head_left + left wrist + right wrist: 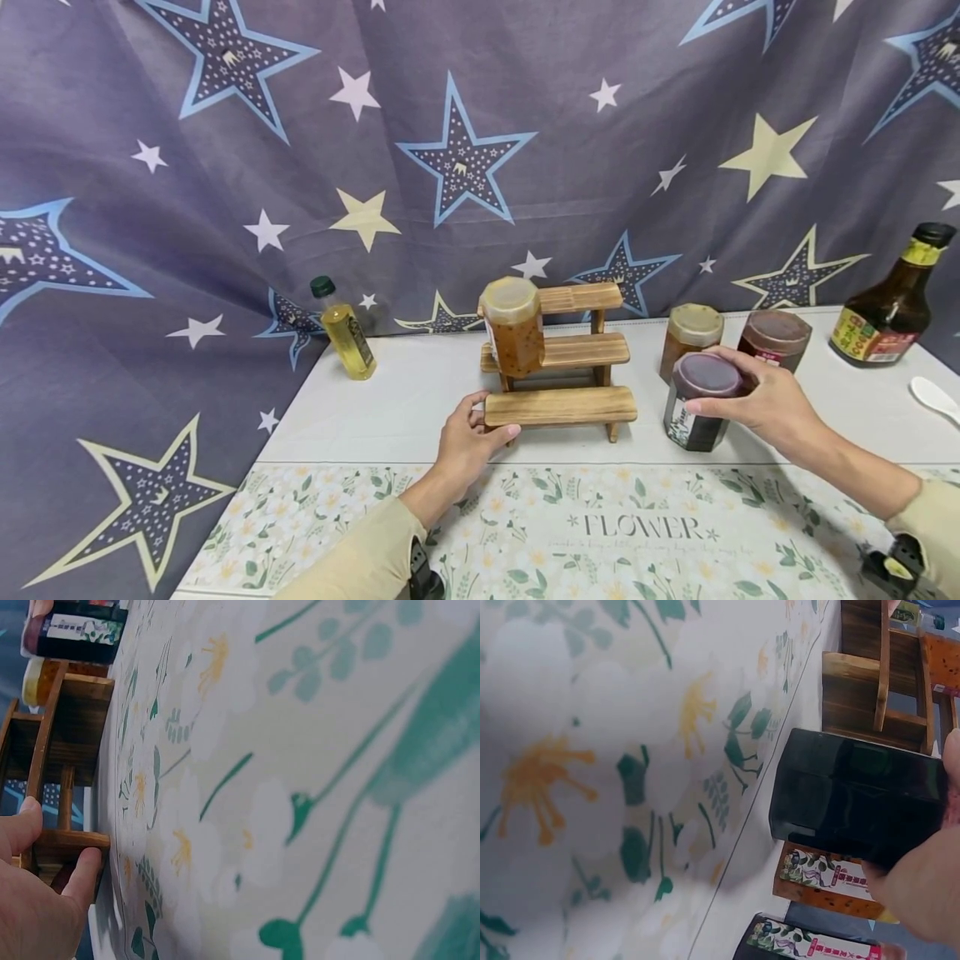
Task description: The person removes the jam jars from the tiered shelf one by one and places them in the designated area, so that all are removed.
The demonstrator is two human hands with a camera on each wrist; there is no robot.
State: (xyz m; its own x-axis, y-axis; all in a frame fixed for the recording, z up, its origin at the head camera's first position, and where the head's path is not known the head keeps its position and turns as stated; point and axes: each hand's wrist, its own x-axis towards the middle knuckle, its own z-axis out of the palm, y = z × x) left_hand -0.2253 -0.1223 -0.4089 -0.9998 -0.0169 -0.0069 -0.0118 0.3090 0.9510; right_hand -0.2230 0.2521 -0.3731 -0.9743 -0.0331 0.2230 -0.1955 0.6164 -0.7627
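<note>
Jar (703, 429), pinched by right hand (768, 404) between thumb and fingers, best held level; wooden rack (562, 407), pinched at its lowest step by left hand (467, 447), best steadied lightly.

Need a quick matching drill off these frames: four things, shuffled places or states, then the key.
1 rack
2 purple-lidded jar
3 yellow bottle
4 spoon

A at head view's right edge
B held by left hand
C left of the rack, green cap
D held by right hand

Pairs: 1-B, 2-D, 3-C, 4-A
</note>
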